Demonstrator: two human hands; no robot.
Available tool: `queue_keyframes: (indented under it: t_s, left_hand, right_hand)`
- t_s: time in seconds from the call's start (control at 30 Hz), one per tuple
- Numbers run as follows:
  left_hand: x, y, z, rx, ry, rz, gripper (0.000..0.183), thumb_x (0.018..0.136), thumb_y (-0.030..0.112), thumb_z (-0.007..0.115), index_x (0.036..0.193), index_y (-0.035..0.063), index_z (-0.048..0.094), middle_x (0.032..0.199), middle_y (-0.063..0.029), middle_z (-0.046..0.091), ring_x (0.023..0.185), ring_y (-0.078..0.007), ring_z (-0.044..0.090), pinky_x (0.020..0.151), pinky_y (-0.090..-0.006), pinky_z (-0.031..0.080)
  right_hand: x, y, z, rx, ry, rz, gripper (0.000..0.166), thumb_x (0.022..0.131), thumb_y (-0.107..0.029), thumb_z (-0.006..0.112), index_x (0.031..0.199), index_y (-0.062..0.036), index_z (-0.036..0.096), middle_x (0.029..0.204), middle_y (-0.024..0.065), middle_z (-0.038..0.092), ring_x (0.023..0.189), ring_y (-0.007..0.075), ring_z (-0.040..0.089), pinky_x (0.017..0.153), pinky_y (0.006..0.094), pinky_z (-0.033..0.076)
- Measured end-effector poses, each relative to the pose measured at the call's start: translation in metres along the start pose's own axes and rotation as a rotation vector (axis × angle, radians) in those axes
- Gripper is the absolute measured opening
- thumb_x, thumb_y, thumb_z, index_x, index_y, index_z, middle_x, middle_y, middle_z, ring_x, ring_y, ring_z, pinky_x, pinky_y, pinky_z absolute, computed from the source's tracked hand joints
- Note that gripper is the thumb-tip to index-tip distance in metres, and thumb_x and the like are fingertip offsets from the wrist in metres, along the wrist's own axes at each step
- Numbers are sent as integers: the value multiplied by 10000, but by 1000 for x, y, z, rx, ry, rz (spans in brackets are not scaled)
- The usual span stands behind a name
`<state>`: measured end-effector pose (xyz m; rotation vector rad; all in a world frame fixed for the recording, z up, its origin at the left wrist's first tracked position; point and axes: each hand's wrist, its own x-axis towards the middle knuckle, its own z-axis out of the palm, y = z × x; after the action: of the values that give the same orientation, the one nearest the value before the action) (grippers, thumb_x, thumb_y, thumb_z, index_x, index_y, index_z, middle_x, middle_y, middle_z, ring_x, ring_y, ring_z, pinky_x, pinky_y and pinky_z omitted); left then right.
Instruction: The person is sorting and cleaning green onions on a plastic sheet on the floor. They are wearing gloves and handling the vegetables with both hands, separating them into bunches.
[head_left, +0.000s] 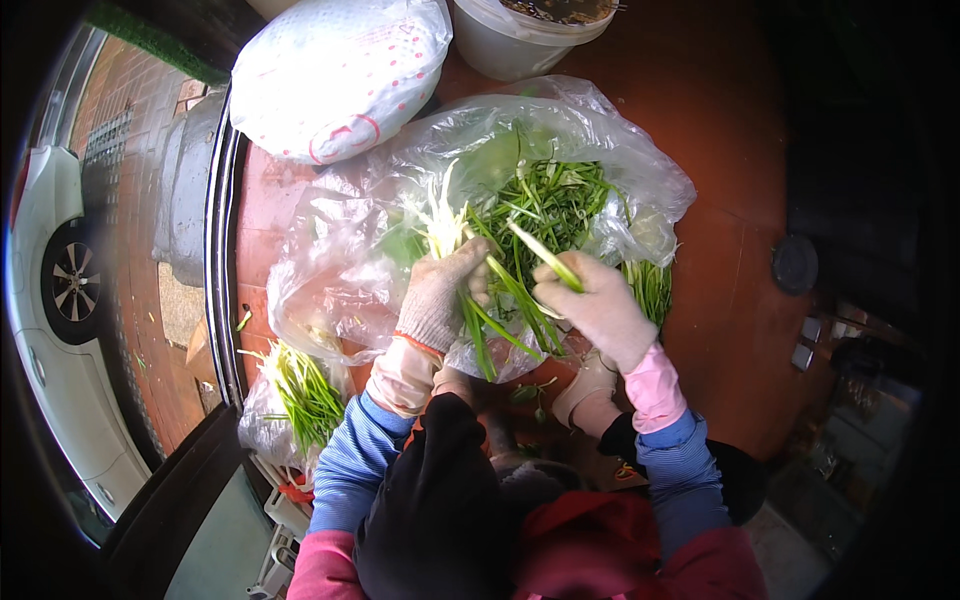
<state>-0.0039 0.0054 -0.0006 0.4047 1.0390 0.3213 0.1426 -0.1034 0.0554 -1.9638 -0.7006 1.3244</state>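
My left hand (444, 292), in a pale knitted glove, grips a bunch of spring onions (444, 225). Their white root ends fan out above the fist and the green leaves hang below it. In my gloved right hand (596, 304) is a slender stalk-like piece (544, 255), pale at the tip and bright green toward the palm. Whether it is a stalk or a small tool, I cannot tell. Beneath both hands a large clear plastic bag (330, 262) lies spread on the floor, with a heap of loose green leaves (555, 199) in it.
Another bunch of spring onions (304, 394) rests on plastic at the lower left. Beyond the bag are a stuffed white sack (337, 75) and a white bucket (510, 49) with dark contents. A door track (221, 262) edges the red tiled floor (720, 300); a white car (64, 375) stands outside.
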Motion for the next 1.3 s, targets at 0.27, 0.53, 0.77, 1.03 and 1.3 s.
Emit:
queue_keyframes:
  t_s: [0.27, 0.53, 0.77, 1.03, 1.3]
  left_hand:
    - [-3, -6, 11, 114, 36, 81, 195, 819, 171, 641, 912, 7, 593, 632, -14, 538, 485, -85, 483, 449, -211, 425]
    - [-3, -8, 14, 125, 50, 101, 188, 814, 180, 654, 875, 15, 589, 628, -13, 547, 488, -84, 491, 455, -215, 426]
    - [-9, -10, 5, 368, -214, 2, 195, 791, 137, 664, 895, 0, 572, 579, -28, 542, 452, -96, 491, 444, -215, 421]
    - [-7, -12, -1, 245, -289, 8, 235, 752, 64, 662, 958, -34, 607, 696, -87, 614, 442, -78, 466, 434, -196, 379]
    - [-5, -12, -19, 279, -436, -63, 262, 744, 90, 667, 969, -38, 626, 701, -44, 614, 459, -67, 450, 427, -194, 360]
  right_hand:
    - [6, -2, 16, -36, 19, 35, 221, 804, -180, 620, 912, 10, 590, 732, 16, 579, 668, 85, 524, 627, 244, 438]
    - [6, 6, 21, -236, 33, -17, 218, 796, -239, 602, 884, -40, 611, 669, 58, 601, 580, 134, 548, 576, 287, 451]
    - [13, -4, 11, 13, -20, 188, 204, 808, -202, 563, 867, -14, 613, 638, 26, 579, 582, 92, 525, 560, 249, 424]
    - [16, -21, -14, 227, -112, 278, 156, 783, -184, 580, 787, -28, 596, 570, -9, 483, 425, 73, 406, 381, 212, 310]
    - [30, -1, -52, 1183, -468, 220, 176, 841, -199, 543, 813, -26, 532, 504, -37, 375, 379, 48, 312, 358, 194, 267]
